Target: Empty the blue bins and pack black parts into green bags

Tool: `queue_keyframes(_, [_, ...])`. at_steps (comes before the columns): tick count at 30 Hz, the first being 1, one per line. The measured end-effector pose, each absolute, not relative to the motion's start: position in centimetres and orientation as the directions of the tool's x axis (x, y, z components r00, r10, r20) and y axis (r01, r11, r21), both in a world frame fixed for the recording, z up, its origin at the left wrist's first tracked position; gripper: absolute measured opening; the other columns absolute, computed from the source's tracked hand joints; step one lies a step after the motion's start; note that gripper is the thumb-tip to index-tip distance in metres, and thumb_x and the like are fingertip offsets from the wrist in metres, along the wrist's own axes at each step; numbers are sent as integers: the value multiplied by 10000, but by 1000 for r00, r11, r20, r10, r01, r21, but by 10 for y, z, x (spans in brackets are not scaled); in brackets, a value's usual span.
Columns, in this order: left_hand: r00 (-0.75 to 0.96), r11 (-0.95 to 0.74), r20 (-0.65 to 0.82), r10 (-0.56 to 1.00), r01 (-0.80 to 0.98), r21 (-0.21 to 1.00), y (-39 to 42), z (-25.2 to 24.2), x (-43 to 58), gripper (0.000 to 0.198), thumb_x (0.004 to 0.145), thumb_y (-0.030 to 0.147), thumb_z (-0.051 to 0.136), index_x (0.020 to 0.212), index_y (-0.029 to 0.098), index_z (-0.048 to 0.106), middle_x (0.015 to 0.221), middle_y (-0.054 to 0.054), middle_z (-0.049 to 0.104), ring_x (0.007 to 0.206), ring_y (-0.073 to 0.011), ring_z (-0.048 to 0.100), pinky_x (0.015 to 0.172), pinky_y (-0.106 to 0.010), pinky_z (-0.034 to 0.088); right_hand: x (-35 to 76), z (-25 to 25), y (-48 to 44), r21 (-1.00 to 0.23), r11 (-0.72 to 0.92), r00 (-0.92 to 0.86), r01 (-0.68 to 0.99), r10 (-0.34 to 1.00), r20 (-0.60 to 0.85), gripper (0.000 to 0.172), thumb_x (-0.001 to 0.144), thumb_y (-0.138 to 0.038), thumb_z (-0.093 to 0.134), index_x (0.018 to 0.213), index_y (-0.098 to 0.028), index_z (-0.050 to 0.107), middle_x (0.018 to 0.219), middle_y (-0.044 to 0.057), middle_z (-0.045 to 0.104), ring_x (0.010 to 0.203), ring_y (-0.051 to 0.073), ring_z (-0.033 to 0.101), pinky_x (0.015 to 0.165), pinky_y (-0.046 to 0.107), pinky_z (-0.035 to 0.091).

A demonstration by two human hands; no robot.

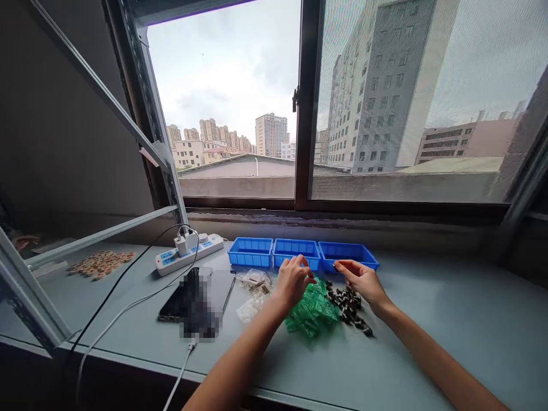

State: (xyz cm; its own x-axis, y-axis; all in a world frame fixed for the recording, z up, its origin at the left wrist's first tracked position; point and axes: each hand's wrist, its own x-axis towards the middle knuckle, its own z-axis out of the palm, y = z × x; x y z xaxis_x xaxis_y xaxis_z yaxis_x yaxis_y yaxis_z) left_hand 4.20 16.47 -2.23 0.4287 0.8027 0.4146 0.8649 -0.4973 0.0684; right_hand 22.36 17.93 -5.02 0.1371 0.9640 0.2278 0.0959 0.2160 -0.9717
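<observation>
The right hand (363, 281) is pinching a small dark piece (334, 266), its long axis too small to tell; the left hand (293, 279) is curling near green plastic packets (314, 313), its grip unclear. Three blue bins (250, 258) are standing beyond both, running left to right.

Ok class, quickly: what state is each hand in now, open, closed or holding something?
Left hand: loosely curled above the green packets; whether it holds anything cannot be told.
Right hand: closed, pinching a small dark piece.
</observation>
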Motion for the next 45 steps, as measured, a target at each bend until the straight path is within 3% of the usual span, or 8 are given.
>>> queue_keyframes(8, [440,-522,522,731,853,12,164,-23,46,229,907,287,457,846,187,653,962,-30,608,799,-158,563,687,-305,400,246,-53,191,-941,235,336,242,890,308,573,517,-674,619,764,-158,651,679,66,649,422,117,471,381,263,359])
queue_keyframes(12, [423,-517,573,702,856,1,165,-22,44,233,910,322,444,880,179,626,960,-36,601,799,-161,563,707,-302,413,251,-46,194,-897,268,409,351,818,404,558,557,-692,575,739,-169,640,710,77,661,468,144,524,487,299,434])
queue_keyframes(19, [441,-478,598,669,872,-107,174,-18,37,151,879,267,484,862,176,603,926,-41,599,816,-182,566,711,-311,432,242,-38,198,-746,411,269,524,752,602,527,701,-679,464,731,-182,637,670,71,655,477,153,521,577,313,463])
queue_keyframes(22, [407,-449,619,672,888,-96,176,-14,30,156,879,265,475,859,176,601,932,-43,599,815,-182,569,727,-322,444,239,-44,201,-695,454,209,557,734,647,524,744,-670,425,737,-190,636,699,74,665,480,156,513,580,315,459])
queue_keyframes(29, [285,-376,601,747,926,29,177,-16,19,161,880,237,467,816,184,605,920,-38,596,823,-173,579,765,-329,449,240,-57,203,-654,386,240,651,712,660,495,814,-610,352,802,-214,649,790,69,679,513,164,519,529,296,406])
queue_keyframes(36, [306,-386,572,761,922,20,178,-18,23,146,870,230,483,829,180,614,931,-39,591,842,-171,569,785,-329,452,251,-58,206,-613,322,247,722,707,663,457,804,-550,365,834,-218,677,824,61,685,521,161,511,524,284,386])
queue_keyframes(45, [377,-485,609,698,875,14,175,-19,34,157,870,237,478,815,181,614,933,-42,584,845,-178,552,750,-327,444,258,-56,205,-585,318,227,746,704,672,511,781,-602,362,802,-221,701,753,66,685,498,168,504,519,295,401])
